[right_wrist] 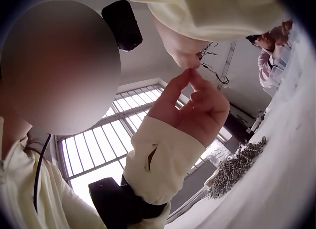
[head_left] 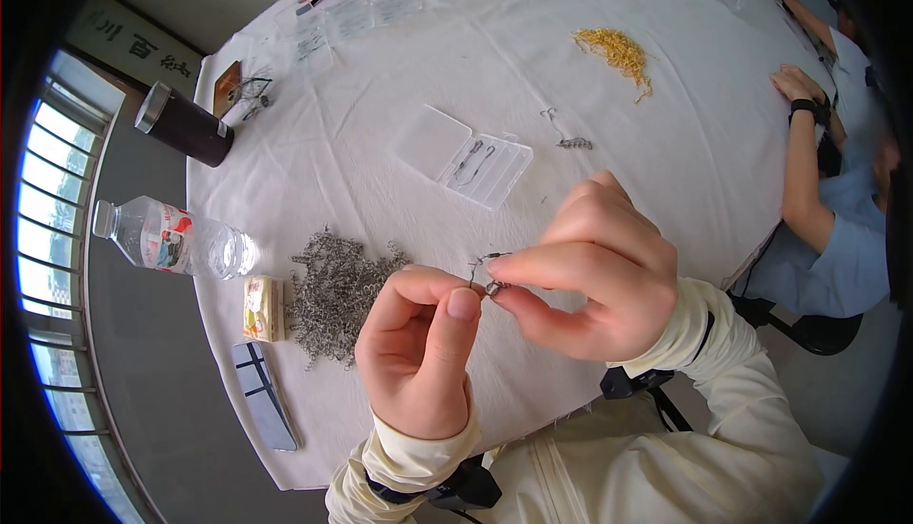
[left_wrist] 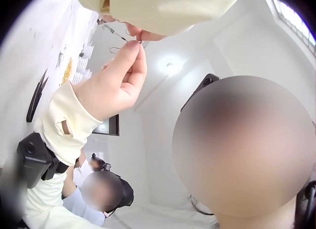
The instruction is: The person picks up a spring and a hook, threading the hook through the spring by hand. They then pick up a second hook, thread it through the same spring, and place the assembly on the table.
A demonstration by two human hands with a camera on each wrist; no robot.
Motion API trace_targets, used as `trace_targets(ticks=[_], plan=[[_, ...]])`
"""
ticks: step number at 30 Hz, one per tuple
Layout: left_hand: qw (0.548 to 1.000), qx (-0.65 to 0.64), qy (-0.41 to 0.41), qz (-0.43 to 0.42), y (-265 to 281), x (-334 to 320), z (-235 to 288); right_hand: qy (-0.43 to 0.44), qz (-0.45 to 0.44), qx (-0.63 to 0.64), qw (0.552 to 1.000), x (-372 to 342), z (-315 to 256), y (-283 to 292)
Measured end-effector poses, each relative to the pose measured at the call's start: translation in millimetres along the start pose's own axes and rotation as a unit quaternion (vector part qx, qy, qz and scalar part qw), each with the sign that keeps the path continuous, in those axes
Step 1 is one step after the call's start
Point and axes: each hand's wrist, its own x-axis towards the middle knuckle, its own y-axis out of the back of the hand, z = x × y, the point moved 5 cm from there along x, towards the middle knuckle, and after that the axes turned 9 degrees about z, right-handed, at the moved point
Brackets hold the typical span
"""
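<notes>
Both hands meet over the near part of the table. My left hand (head_left: 418,358) pinches a small piece of thin dark wire between thumb and forefinger. Opposite it, my right hand (head_left: 604,277) pinches a small coiled metal spring (head_left: 493,288) with thumb and forefinger. Fine hooks (left_wrist: 114,50) stick out beside the fingertips in the left wrist view; a wire loop with a hook (right_wrist: 217,77) hangs out in the right wrist view. The fingertips hide part of the join. Left of my left hand lies a heap of metal springs (head_left: 333,300).
Beyond the hands lies an open clear plastic box (head_left: 428,144) holding hooks, with a hooked spring (head_left: 574,144) beside it. A yellow pile (head_left: 623,56) sits farther back. Along the left are a bottle (head_left: 171,239), dark tumbler (head_left: 185,126), small packet (head_left: 262,308) and phone (head_left: 264,398). People sit around.
</notes>
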Motion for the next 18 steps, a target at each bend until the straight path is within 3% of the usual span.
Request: trace_targets(ticks=[18], plan=[[0.999, 0.031, -0.006, -0.027, 4.3, 2.6, 6.6, 0.018, -0.04, -0.048, 0.998, 6.4, -7.0, 9.4]])
